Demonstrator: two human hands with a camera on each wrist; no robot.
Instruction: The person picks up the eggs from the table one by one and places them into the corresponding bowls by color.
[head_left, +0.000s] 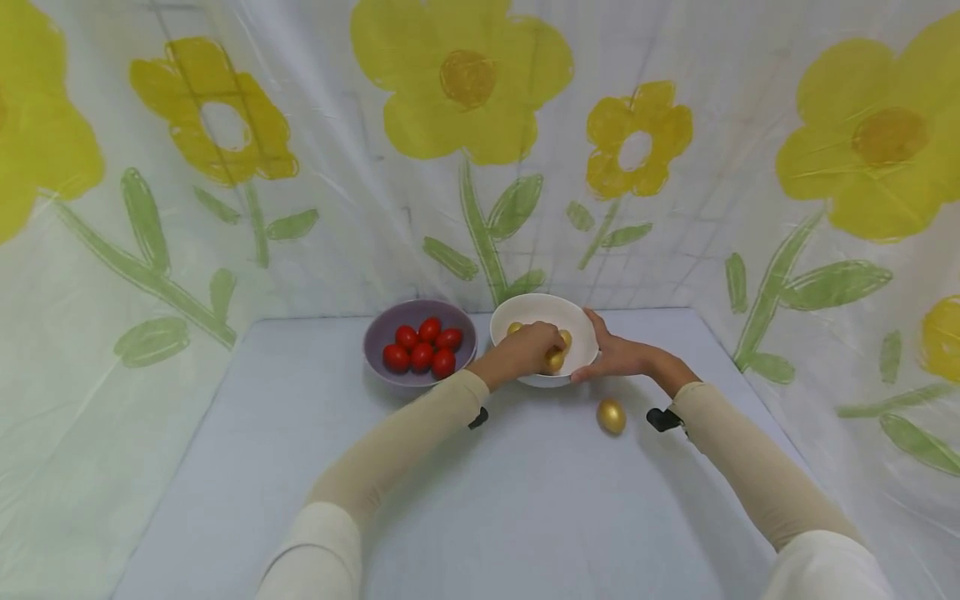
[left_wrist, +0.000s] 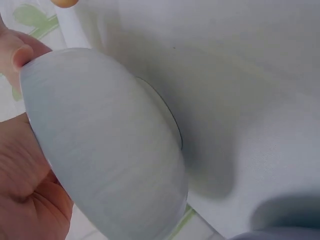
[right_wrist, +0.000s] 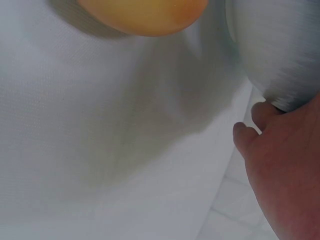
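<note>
In the head view, my left hand (head_left: 528,348) reaches over the near rim into a white bowl (head_left: 583,357), its curled fingers holding a golden egg (head_left: 555,361). More golden eggs (head_left: 514,327) lie in that bowl, partly hidden by the hand. With thumb and fingers spread along the right side, my right hand (head_left: 618,355) grips the bowl's rim. The left wrist view shows the bowl's outer wall (left_wrist: 105,145), tilted, with the left hand (left_wrist: 30,185) at its edge. Another golden egg (head_left: 611,416) lies on the table, below the right hand.
A purple bowl (head_left: 375,367) holding several red eggs (head_left: 422,357) stands left of the white bowl, close to the left forearm. Both bowls are near the far edge of the pale table (head_left: 525,500). A flower-printed curtain (head_left: 337,233) hangs behind.
</note>
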